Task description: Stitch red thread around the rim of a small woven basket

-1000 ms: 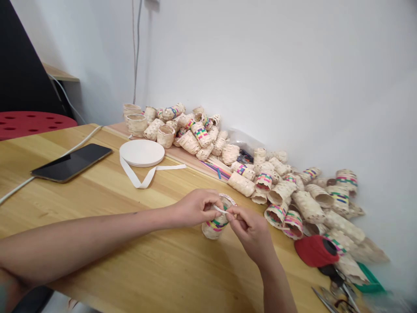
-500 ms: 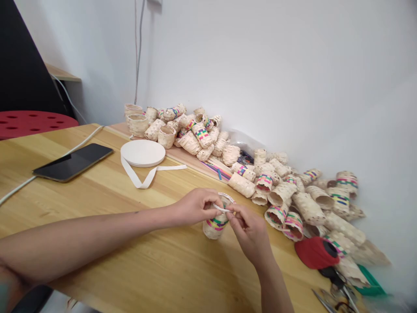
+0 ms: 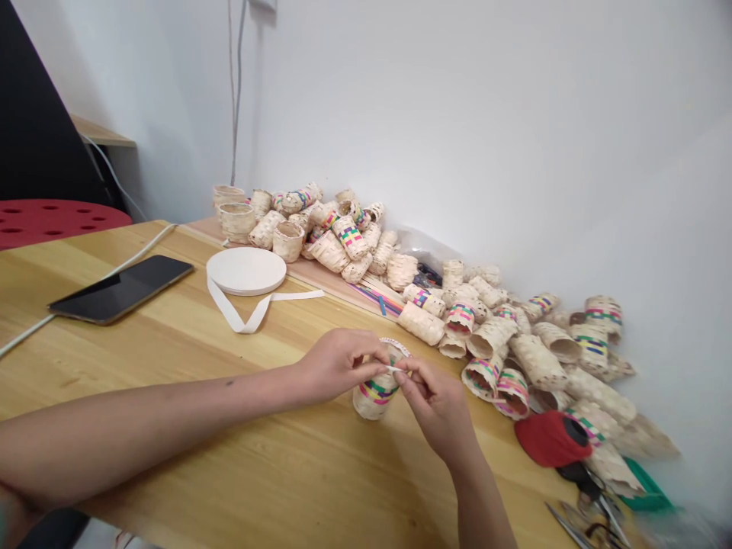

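Left hand (image 3: 340,367) and right hand (image 3: 435,406) are pinching a white strip (image 3: 393,369); the light-looking, colour-banded woven cylinder (image 3: 371,407) is needing low holding.

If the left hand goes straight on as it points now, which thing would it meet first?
Most likely the right hand, just beyond the white strip between their fingertips, though depth is hard to judge.
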### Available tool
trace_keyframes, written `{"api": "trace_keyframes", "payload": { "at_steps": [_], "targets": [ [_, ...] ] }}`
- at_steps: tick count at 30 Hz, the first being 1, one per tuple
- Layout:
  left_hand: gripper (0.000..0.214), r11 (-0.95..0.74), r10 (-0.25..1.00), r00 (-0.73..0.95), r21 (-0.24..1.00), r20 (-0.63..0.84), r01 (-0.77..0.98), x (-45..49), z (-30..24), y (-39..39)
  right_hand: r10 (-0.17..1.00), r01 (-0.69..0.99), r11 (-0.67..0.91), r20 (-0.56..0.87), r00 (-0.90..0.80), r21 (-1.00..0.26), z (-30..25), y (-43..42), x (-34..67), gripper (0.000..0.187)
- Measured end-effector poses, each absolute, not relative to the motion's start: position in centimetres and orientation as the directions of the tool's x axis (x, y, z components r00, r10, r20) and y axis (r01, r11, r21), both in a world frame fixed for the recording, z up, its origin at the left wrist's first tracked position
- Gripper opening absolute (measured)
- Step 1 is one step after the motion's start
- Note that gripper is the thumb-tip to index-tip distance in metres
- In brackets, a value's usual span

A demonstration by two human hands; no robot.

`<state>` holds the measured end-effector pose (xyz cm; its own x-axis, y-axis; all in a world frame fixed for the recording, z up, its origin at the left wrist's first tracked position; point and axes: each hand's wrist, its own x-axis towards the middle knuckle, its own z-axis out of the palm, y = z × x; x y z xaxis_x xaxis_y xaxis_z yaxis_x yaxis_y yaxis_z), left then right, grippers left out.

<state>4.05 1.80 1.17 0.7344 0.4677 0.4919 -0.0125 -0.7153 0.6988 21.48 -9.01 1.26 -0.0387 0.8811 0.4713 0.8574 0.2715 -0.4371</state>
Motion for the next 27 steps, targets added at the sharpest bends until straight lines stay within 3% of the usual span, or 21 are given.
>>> {"api": "trace_keyframes", "payload": {
  "at_steps": [8,12,15,21,25,27],
  "targets": [
    [0.014,-0.672,0.458,0.74,0.737,0.492,-0.074,4.5,0.3,1.4,0.871,0.849,0.272,0.491,-0.017,-0.453,1.2,-8.9,21.1,0.016],
    [0.015,-0.641,0.502,0.696,0.761,0.514,-0.1,4.6,0.1,1.4,0.844,0.806,0.26,0.53,0.077,-0.531,1.1,-9.0,21.3,0.03],
    [0.014,-0.654,0.542,0.656,0.754,0.525,-0.063,4.5,0.3,1.8,0.838,0.777,0.266,0.536,0.107,-0.57,0.9,-9.0,21.5,0.028],
    [0.018,-0.823,0.438,0.659,0.568,0.611,0.021,4.4,-0.4,2.4,0.812,0.691,0.337,0.568,0.13,-0.639,0.6,-9.1,21.4,0.012],
    [0.023,-0.893,0.344,0.675,0.45,0.652,0.02,4.3,-0.9,2.3,0.741,0.699,0.345,0.639,0.206,-0.626,1.5,-9.7,20.9,0.011],
    [0.025,-0.91,0.325,0.677,0.413,0.661,0.034,4.2,-0.9,2.2,0.684,0.683,0.428,0.706,0.184,-0.592,2.5,-10.5,20.5,0.011]
  ]
}}
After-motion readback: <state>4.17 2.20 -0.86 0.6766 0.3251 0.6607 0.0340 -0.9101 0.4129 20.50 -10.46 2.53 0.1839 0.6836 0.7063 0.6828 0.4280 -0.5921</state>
